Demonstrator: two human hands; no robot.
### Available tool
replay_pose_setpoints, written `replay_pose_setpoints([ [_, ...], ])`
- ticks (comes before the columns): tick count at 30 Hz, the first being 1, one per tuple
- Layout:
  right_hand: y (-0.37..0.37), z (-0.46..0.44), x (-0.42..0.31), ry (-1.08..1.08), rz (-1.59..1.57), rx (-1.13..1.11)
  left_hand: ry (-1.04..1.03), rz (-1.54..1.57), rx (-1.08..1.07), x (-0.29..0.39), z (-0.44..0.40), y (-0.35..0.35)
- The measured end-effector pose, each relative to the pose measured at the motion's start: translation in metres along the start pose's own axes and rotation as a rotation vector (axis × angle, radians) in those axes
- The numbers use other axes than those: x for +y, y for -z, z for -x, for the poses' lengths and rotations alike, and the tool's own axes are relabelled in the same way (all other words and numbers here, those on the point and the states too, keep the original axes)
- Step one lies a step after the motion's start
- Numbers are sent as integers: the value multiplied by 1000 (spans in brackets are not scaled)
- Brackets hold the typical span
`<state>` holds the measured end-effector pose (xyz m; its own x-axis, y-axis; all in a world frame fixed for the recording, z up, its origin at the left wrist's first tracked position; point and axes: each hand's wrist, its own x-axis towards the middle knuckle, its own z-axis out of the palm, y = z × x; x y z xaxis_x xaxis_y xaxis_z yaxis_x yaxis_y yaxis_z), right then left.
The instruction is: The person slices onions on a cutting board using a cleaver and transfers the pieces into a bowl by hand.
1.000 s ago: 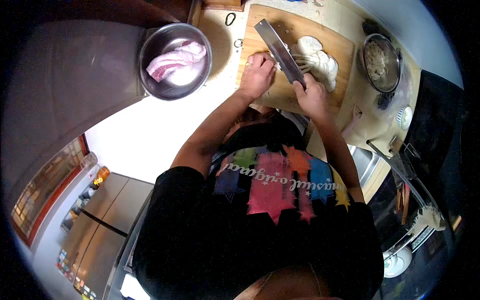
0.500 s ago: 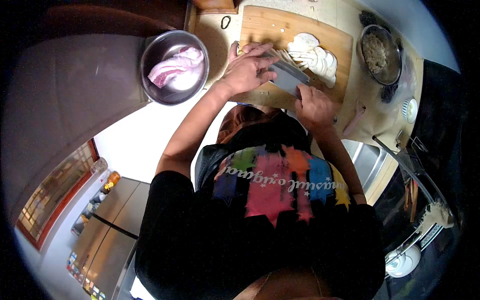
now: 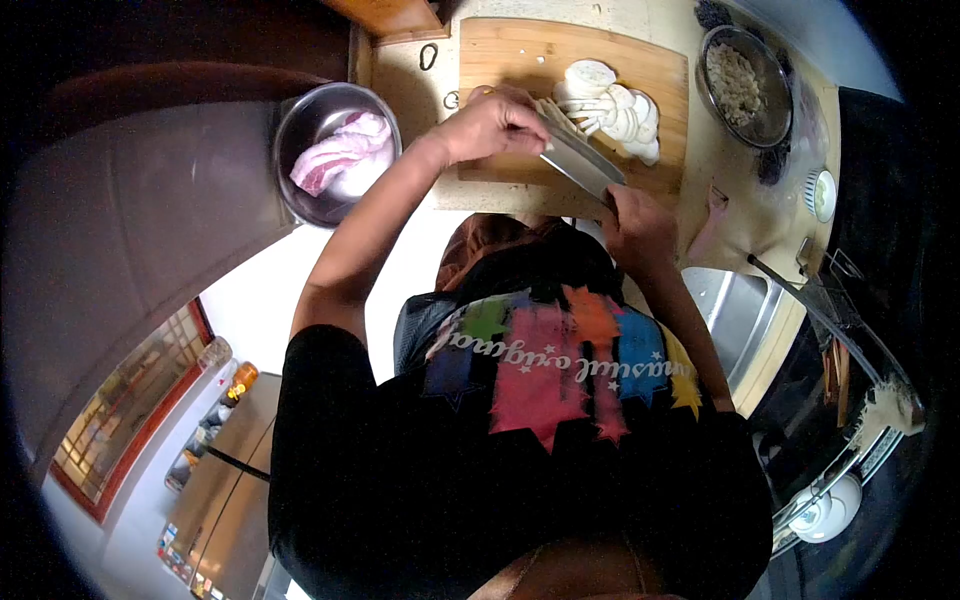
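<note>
Right hand (image 3: 640, 225) grips the cleaver (image 3: 588, 170), slices (image 3: 618, 112) beside it on the board (image 3: 500, 42); left hand (image 3: 490, 127), fingers bent, partly hides the board's left edge, its hold unclear. Left: pot (image 3: 306, 128) with meat (image 3: 345, 152); right: bowl (image 3: 778, 88).

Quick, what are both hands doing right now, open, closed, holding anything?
Left hand: fingers bent near the far end of the knife; can't tell if it holds anything.
Right hand: closed, holding the knife by its handle.
</note>
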<state>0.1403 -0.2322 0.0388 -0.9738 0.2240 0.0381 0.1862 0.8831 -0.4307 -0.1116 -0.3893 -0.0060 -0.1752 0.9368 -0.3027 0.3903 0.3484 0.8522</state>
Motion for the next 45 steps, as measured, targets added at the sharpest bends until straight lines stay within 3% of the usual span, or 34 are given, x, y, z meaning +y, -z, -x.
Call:
replay_pose_setpoints([
  [1,2,4,3,-6,-22,31,36,271,-18,3,-7,0],
  [5,22,23,11,-105,28,-116,-144,-394,98,0,-38,0],
  [6,24,29,15,-77,43,-103,-175,-469,-18,-3,-47,0],
  [9,32,48,21,-93,34,-126,-282,-512,-6,-4,-52,-10],
  [10,35,54,21,-139,10,-165,-196,-515,-87,0,-50,-9],
  [13,47,68,19,-170,13,-272,-246,-605,-136,-5,-48,-11],
  [17,44,88,32,-129,-97,-184,-368,-913,-20,-25,-42,-23],
  [21,28,105,54,-321,-238,-87,-329,-897,-14,-32,-31,-37],
  [25,21,93,58,-555,-365,-38,-269,-775,231,-37,-12,-61],
  [28,11,90,65,-598,-443,2,80,-655,533,-28,-3,-78],
  [29,8,90,66,-598,-445,2,82,-657,532,-25,-3,-83],
  [31,3,88,66,-606,-442,31,273,-581,761,-17,-3,-91],
  [32,-4,91,70,-606,-443,29,211,-609,807,-18,-3,-93],
  [38,-14,92,71,-558,-576,100,54,-730,638,-30,3,-78],
  [41,-16,94,71,-559,-612,125,161,-658,625,-15,2,-78],
  [45,-5,89,59,-577,-602,116,138,-596,638,-2,5,-70],
])
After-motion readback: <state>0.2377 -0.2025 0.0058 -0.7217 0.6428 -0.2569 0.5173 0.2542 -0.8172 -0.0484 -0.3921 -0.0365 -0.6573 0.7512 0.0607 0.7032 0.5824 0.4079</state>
